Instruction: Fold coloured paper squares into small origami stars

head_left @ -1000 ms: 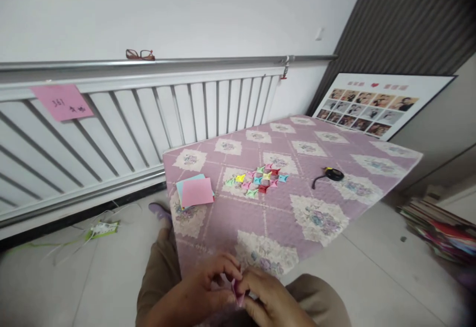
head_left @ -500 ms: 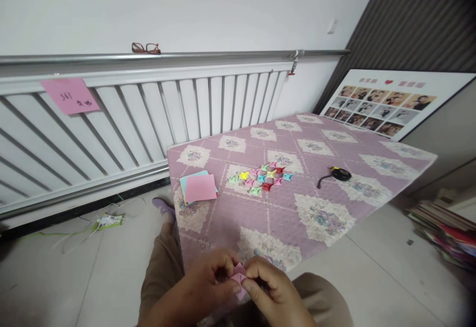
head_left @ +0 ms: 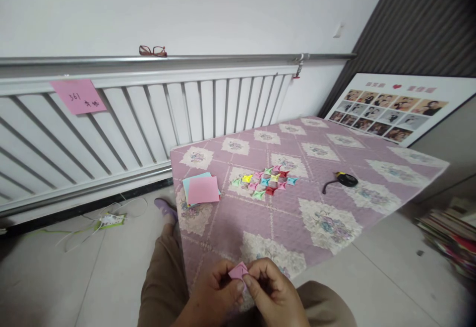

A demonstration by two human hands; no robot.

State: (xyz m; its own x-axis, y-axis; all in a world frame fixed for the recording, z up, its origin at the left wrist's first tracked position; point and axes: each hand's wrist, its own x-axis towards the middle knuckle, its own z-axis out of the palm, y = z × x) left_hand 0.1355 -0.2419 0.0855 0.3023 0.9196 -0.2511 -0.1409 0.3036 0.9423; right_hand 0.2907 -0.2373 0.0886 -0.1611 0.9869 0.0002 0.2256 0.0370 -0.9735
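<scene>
A small folded pink paper [head_left: 238, 270] is pinched between both hands at the near edge of the table. My left hand [head_left: 215, 292] grips its left side with thumb and fingers. On the right side, my right hand [head_left: 273, 290] holds it between thumb and forefinger. Farther back on the table lies a cluster of small folded paper pieces [head_left: 265, 181] in green, yellow, pink, red and blue. To its left rests a stack of square paper sheets [head_left: 203, 189], a pink one on top.
The table [head_left: 238, 218] has a purple flowered cloth. A black tape measure [head_left: 347, 180] lies on its right part. Behind stands a white radiator [head_left: 223, 103], with glasses [head_left: 153, 51] on the pipe above. Books [head_left: 449, 232] are stacked at the right.
The folded pink paper has turned and its pointed flap now leans left between the fingers. The hands have shifted slightly, and the whole view has moved a little.
</scene>
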